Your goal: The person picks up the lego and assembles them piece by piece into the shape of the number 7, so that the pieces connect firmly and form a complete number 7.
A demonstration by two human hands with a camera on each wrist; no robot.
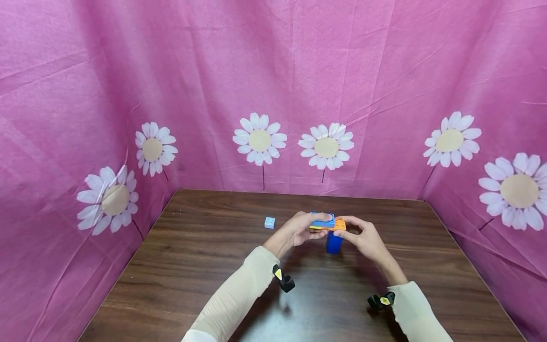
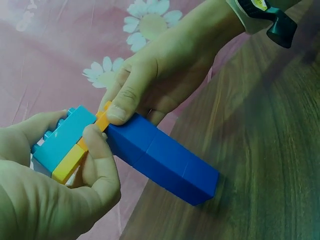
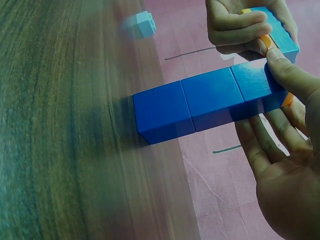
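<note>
A tower of dark blue blocks (image 3: 187, 110) stands upright on the table, with a flat orange brick (image 1: 340, 225) across its top. Beside the tower's top, a lighter blue brick (image 2: 66, 137) sits over a yellow brick (image 2: 69, 164) and part of the orange one, jutting out to the left. My left hand (image 1: 304, 229) grips this jutting part, thumb on the lighter blue brick and fingers underneath. At the tower's top, my right hand (image 1: 365, 241) pinches the orange brick's right end between thumb and fingers. Part of the yellow brick is hidden by the left fingers.
A loose pale blue brick (image 1: 269, 222) lies on the brown wooden table (image 1: 205, 266), left of the hands. Behind the table and along both sides hangs a pink curtain (image 1: 213, 71) printed with white daisies. Each wrist wears a black band mount.
</note>
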